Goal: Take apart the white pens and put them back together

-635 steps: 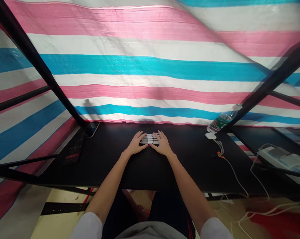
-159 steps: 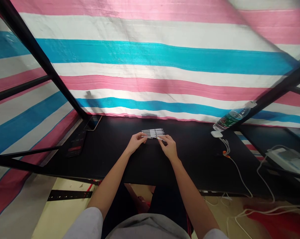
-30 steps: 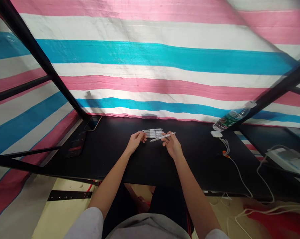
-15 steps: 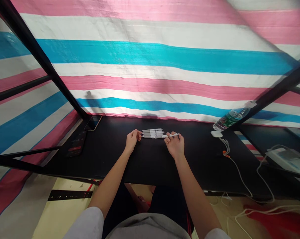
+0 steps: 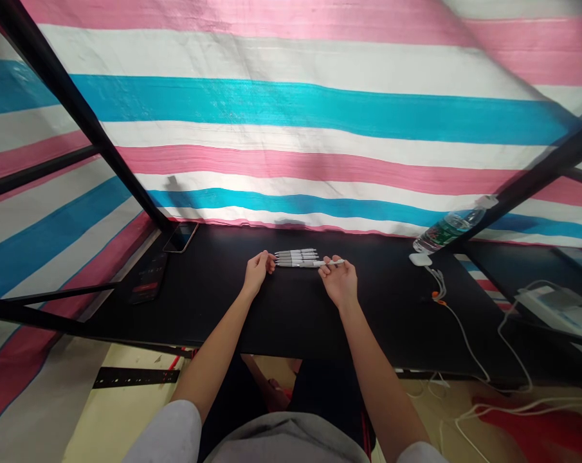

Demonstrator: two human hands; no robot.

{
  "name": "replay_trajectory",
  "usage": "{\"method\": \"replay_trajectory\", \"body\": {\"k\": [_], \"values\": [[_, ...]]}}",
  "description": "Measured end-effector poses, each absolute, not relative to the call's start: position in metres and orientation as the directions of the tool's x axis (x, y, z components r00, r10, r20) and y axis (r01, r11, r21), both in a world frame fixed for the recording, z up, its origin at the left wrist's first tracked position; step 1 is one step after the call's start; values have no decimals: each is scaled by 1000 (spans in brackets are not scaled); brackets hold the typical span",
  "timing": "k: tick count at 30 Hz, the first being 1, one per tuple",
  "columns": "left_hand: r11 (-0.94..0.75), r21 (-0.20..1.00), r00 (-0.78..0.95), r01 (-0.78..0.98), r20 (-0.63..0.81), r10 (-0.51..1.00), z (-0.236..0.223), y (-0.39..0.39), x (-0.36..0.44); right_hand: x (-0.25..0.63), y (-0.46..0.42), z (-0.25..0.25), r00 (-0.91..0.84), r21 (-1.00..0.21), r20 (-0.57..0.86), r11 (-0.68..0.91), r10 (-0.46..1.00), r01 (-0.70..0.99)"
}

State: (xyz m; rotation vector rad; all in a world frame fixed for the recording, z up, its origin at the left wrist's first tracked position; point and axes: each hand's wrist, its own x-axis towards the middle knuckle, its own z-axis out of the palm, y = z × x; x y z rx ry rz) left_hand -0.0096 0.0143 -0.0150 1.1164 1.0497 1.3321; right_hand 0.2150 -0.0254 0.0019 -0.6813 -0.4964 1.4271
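Several white pens (image 5: 295, 254) lie side by side in a row on the black table (image 5: 291, 308), their tips toward the left. My right hand (image 5: 339, 280) is palm up, its fingers and thumb closed on a white pen (image 5: 332, 262) at the right end of the row's near side. That pen's left end meets or overlaps the nearest pens; I cannot tell which. Beside the pen tips is my left hand (image 5: 258, 271), thumb and fingers curled together. Whether anything is inside its fingers is hidden.
A phone (image 5: 181, 237) and a dark device with a lit display (image 5: 147, 283) lie at the left. On the right, a water bottle (image 5: 449, 226) leans by the black frame post, near a white charger (image 5: 420, 260) with cables. A striped sheet (image 5: 291, 109) hangs behind.
The pen in my right hand has shifted slightly to the left, toward the row. My left hand stays nearly still, and the row of pens looks unchanged.
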Motion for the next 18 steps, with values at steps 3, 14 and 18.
{"method": "replay_trajectory", "body": {"k": [3,14,18], "values": [[-53,982,1,-179,54,999,-15,14,-9,215,-25,1,86,-691,-75,10,993,-723],[-77,989,38,-127,83,996,-15,15,-9,214,-27,4,48,-647,-127,-46,991,-761],[-152,988,138,-5,151,979,-8,8,-6,212,-27,3,-28,-619,-156,-120,987,-776]]}}
